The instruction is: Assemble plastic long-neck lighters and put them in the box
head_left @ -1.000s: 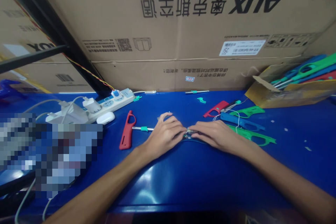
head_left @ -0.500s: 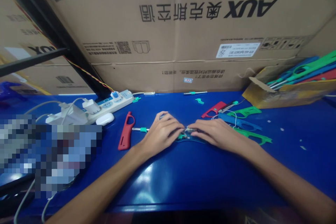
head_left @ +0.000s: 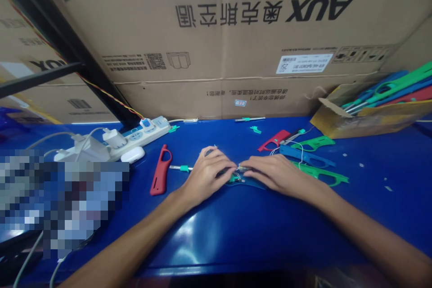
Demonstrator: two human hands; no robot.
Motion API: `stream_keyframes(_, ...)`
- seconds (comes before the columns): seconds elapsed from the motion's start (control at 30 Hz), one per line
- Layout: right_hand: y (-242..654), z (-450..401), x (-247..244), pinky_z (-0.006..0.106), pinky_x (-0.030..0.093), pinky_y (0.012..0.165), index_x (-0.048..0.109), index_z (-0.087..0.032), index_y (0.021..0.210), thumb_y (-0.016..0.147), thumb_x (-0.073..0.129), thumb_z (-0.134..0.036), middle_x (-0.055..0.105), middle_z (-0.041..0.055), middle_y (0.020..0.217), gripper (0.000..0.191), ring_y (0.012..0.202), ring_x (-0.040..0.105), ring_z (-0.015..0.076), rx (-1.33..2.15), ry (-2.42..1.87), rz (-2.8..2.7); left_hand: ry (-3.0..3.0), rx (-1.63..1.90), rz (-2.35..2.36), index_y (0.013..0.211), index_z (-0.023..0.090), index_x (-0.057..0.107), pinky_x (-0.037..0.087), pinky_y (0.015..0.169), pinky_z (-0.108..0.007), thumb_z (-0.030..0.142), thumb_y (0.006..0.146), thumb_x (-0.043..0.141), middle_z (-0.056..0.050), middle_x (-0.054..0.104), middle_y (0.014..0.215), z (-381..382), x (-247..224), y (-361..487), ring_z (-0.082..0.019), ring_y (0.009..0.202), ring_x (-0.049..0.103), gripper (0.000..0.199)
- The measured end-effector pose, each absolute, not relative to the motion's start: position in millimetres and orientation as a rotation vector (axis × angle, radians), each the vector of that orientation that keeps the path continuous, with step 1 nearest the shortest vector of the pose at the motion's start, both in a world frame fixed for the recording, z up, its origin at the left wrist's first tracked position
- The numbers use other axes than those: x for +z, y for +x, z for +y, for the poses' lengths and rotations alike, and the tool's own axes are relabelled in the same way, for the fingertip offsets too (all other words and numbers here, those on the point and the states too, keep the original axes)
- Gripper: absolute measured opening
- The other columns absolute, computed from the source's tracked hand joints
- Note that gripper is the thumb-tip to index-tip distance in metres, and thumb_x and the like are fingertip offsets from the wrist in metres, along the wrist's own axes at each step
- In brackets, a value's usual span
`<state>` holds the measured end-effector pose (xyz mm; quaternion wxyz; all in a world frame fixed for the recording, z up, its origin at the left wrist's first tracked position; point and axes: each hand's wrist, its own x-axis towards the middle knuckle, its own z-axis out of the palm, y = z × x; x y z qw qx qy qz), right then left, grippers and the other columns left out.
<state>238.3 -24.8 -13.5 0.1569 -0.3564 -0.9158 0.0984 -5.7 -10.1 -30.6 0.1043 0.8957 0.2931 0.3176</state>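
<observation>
My left hand [head_left: 211, 171] is closed, its thumb and fingertips pinched near some thin wires [head_left: 238, 174]. What lies inside its grip is mostly hidden. Facing it, my right hand [head_left: 275, 172] pinches a small, slim, pale part [head_left: 241, 168], whose far end is covered by the fingers. Beneath both hands lies a translucent blue lighter shell [head_left: 250, 183], with a small green piece [head_left: 233, 178] on it. Left of my left hand, a metal tube with a teal collar [head_left: 184, 168] lies beside a red lighter shell [head_left: 159, 173].
To the right lie another red shell [head_left: 274, 140], a blue shell [head_left: 308, 156] and green shells [head_left: 324, 172]. A carton of lighters [head_left: 367, 121] stands at the back right. A power strip [head_left: 145, 137] and white earbud case [head_left: 132, 155] sit left. Large cardboard boxes [head_left: 216, 63] wall the back.
The view has shifted slightly. Both hands stay at nearly the same spot over the blue shell, with only small finger movement.
</observation>
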Motion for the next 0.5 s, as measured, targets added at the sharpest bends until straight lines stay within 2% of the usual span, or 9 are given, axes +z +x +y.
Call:
stream_keyframes(0.17, 235, -26, -10, 0.033, 0.050, 0.076, 0.065, -0.021, 0.122, 0.105, 0.043, -0.041, 0.073, 0.0073, 0.111, 0.035, 0.094, 0.070, 0.0218, 0.338, -1.087, -2.635, 2.688, 0.797, 0.876, 0.102, 0.019, 0.066, 0.038, 0.100, -0.040, 0.029, 0.103, 0.051, -0.002, 0.072, 0.097, -8, -30, -6, -0.018, 0.095, 0.062, 0.018)
stream_keyframes(0.27, 234, -27, -6, 0.033, 0.049, 0.075, 0.065, -0.022, 0.120, 0.104, 0.045, -0.041, 0.074, 0.0067, 0.108, 0.032, 0.094, 0.070, 0.0227, 0.342, -1.146, -2.634, 2.707, 0.672, 0.840, 0.116, 0.020, 0.062, 0.040, 0.100, -0.038, 0.028, 0.105, 0.045, -0.004, 0.069, 0.110, -9, -27, -9, -0.019, 0.105, 0.060, 0.021)
stream_keyframes(0.37, 236, -27, -4, 0.033, 0.048, 0.074, 0.063, -0.021, 0.119, 0.103, 0.046, -0.040, 0.074, 0.0065, 0.105, 0.030, 0.093, 0.070, 0.0235, 0.308, -1.217, -2.642, 2.688, 0.592, 0.829, 0.130, 0.021, 0.054, 0.042, 0.103, -0.038, 0.040, 0.101, 0.055, -0.006, 0.063, 0.124, -8, -24, -17, -0.021, 0.117, 0.058, 0.035)
stream_keyframes(0.43, 238, -26, -3, 0.033, 0.048, 0.073, 0.062, -0.022, 0.118, 0.103, 0.047, -0.040, 0.074, 0.0063, 0.104, 0.028, 0.092, 0.070, 0.0232, 0.280, -1.232, -2.644, 2.690, 0.553, 0.842, 0.129, 0.022, 0.053, 0.043, 0.104, -0.041, 0.051, 0.092, 0.065, -0.007, 0.063, 0.125, -7, -23, -22, -0.024, 0.120, 0.057, 0.049)
stream_keyframes(0.5, 240, -25, -2, 0.032, 0.047, 0.072, 0.063, -0.022, 0.117, 0.103, 0.047, -0.039, 0.073, 0.0059, 0.105, 0.027, 0.091, 0.069, 0.0219, 0.277, -1.210, -2.638, 2.703, 0.531, 0.840, 0.123, 0.023, 0.057, 0.043, 0.105, -0.043, 0.053, 0.089, 0.068, -0.006, 0.064, 0.121, -4, -23, -26, -0.025, 0.117, 0.059, 0.047)
